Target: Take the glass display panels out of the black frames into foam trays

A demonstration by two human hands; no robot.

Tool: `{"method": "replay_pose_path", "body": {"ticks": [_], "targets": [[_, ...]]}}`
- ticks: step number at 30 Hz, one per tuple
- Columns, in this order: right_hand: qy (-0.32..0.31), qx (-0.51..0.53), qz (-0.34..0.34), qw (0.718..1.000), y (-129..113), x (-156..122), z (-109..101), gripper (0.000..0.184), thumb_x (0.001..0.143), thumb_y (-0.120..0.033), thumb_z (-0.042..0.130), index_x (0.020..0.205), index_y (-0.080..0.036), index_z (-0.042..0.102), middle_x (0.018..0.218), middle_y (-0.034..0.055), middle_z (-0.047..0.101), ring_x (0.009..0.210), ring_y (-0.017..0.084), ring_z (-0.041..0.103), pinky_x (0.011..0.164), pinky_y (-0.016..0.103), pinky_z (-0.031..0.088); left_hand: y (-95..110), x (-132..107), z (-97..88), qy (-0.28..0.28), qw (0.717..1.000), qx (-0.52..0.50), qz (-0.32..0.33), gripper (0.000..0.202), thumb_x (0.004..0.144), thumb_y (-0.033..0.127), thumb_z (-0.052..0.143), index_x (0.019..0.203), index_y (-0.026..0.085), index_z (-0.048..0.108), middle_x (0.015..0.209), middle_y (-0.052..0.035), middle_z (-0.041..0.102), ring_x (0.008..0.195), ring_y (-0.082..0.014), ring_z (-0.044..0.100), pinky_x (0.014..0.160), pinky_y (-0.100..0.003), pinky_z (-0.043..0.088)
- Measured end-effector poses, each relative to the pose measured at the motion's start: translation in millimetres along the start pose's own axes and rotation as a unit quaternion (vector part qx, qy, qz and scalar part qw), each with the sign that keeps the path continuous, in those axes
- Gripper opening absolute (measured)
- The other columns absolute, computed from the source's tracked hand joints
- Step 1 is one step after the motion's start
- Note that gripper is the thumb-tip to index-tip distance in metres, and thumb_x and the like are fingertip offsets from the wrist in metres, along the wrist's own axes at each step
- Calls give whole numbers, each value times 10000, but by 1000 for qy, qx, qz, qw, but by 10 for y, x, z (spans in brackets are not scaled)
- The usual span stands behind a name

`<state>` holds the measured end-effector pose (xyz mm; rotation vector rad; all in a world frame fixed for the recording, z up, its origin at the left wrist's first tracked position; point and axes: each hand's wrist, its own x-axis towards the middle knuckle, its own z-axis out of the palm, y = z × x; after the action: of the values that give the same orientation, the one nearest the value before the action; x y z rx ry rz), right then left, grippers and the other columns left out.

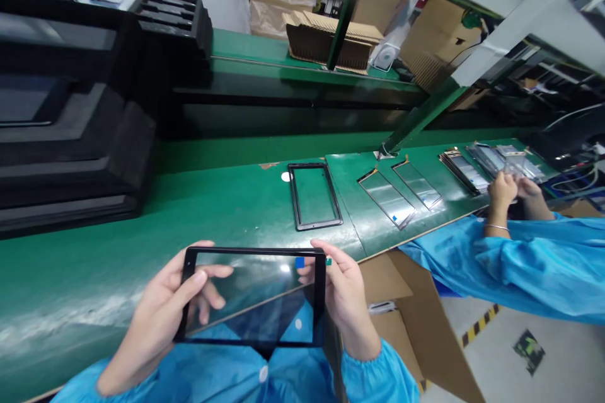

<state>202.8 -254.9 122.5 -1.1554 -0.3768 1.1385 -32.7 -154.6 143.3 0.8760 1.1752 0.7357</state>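
Note:
I hold a black-framed glass screen panel (pixel 255 299) level in front of me, above the near edge of the green bench (pixel 212 214). My left hand (pixel 165 308) grips its left end, thumb on top and fingers showing through the glass underneath. My right hand (pixel 345 293) pinches the right end beside a small blue tab (pixel 299 262) at the top corner. Both sleeves are blue.
An empty black frame (pixel 314 195) lies on the bench ahead. Two glass panels (pixel 399 192) lie to its right. A co-worker's hands (pixel 513 192) handle more panels at the far right. Black foam trays (pixel 70 138) are stacked on the left. A cardboard box (pixel 406 315) stands below the bench.

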Motion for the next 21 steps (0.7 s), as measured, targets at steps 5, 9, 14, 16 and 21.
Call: {"method": "replay_pose_path", "body": {"ticks": [5, 9, 14, 16, 21], "targets": [[14, -31, -22, 999, -19, -64, -24, 326, 918, -475, 805, 1150, -248, 835, 888, 68, 865, 771, 253, 846, 682, 322, 689, 29, -23, 12, 7, 999, 0, 35, 498, 797, 376, 893, 1197, 258, 622, 823, 25, 854, 463, -153, 657, 393, -206, 518], [-5, -28, -22, 999, -84, -103, -43, 327, 932, -497, 794, 1149, -256, 834, 925, 79, 868, 805, 262, 852, 682, 314, 689, 37, -66, -7, 10, 998, 19, 61, 526, 800, 393, 892, 1225, 248, 616, 849, 6, 860, 537, -198, 720, 410, -231, 550], [-4, -31, -15, 999, -128, -117, -50, 360, 930, -547, 784, 1087, -229, 847, 904, 98, 864, 782, 265, 850, 660, 306, 682, 14, -130, -55, 34, 994, 62, 80, 658, 759, 559, 906, 1258, 231, 630, 858, -47, 860, 572, -233, 745, 437, -267, 575], [-3, -32, -11, 999, -148, -122, -43, 375, 908, -562, 802, 1071, -227, 850, 887, 97, 863, 755, 262, 847, 659, 313, 681, 13, -148, -69, 43, 992, 75, 97, 683, 736, 603, 909, 1249, 233, 649, 859, -50, 858, 571, -230, 744, 438, -271, 578], [4, -21, -13, 1000, -194, -129, -2, 349, 876, -547, 832, 1011, -227, 863, 816, 83, 853, 704, 254, 836, 646, 320, 678, 26, -175, -103, 46, 986, 108, 120, 656, 767, 629, 880, 1260, 257, 657, 834, -18, 851, 564, -211, 730, 466, -274, 599]]}}
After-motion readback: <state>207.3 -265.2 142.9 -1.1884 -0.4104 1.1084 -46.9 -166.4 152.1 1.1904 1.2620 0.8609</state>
